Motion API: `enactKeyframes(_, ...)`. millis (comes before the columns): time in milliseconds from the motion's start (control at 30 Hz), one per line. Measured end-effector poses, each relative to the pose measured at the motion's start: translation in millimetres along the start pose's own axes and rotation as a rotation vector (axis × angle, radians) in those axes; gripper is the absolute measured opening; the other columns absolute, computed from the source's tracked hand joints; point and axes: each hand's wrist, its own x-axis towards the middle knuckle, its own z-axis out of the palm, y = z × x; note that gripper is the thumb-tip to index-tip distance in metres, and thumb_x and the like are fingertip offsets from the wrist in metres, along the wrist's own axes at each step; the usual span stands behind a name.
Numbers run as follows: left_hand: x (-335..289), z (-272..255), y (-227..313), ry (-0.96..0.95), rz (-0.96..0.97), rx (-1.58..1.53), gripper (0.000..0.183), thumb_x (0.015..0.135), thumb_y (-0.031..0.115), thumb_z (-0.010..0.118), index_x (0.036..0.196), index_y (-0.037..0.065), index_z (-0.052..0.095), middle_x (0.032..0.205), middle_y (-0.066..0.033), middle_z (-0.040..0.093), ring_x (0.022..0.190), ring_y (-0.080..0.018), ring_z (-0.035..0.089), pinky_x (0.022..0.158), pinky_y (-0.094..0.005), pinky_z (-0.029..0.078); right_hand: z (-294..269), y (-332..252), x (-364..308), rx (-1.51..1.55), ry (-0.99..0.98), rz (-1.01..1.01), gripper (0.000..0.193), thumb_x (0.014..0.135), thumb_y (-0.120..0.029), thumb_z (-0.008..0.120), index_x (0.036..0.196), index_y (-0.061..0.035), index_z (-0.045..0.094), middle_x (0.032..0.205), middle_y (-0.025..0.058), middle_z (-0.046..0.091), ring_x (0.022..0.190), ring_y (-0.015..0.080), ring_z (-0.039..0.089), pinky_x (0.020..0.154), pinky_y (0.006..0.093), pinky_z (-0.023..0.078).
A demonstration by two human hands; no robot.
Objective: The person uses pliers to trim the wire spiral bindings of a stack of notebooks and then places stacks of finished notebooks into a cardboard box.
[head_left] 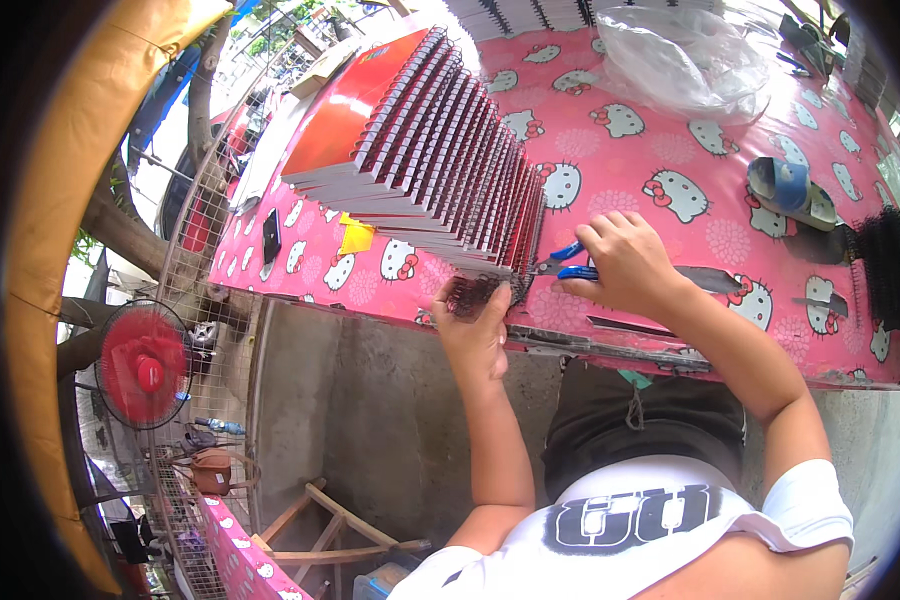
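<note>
Our left hand (477, 335) pinches the nearest notebook's wire coil (467, 293) steady while our right hand (625, 262), just beside, grips blue-handled pliers (567, 262) at its end.

Daylit outdoor spot: pink cartoon-cat tablecloth (670, 150), grey concrete floor (370, 400), red fan (142, 366), wire fence (185, 300), tree trunk (120, 230).
</note>
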Motion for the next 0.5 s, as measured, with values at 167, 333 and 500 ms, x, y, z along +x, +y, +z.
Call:
enactKeyframes(167,-3,11,-6,0.009,0.052,0.012,0.068,0.071,-0.006,0.079,0.123,0.004,0.035,0.098,-0.0107,0.059,0.066,-0.0094,0.057,0.039,-0.0185,0.038,4,-8,7,0.097,-0.288,0.124,0.054,0.073,-0.055,0.071,0.080,-0.0014,0.064,0.078,0.0132,0.064,0.075,0.0282,0.064,0.069,0.0383,0.050)
enactKeyframes(333,-2,11,-8,-0.013,0.051,-0.026,0.069,0.071,-0.006,0.078,0.124,0.004,0.035,0.098,-0.0113,0.059,0.066,-0.0094,0.057,0.040,-0.0185,0.038,-2,-11,7,0.133,-0.343,0.204,0.055,0.071,-0.054,0.073,0.081,-0.0011,0.062,0.079,0.0134,0.063,0.078,0.0295,0.063,0.072,0.0396,0.049)
enactKeyframes(500,-4,10,-7,0.006,0.046,-0.030,0.068,0.072,-0.006,0.078,0.124,0.004,0.035,0.100,-0.0124,0.059,0.067,-0.0096,0.057,0.040,-0.0189,0.038,0,-3,3,0.045,-0.157,0.054,0.058,0.071,-0.054,0.073,0.090,-0.0011,0.061,0.090,0.0131,0.062,0.088,0.0291,0.060,0.082,0.0388,0.045)
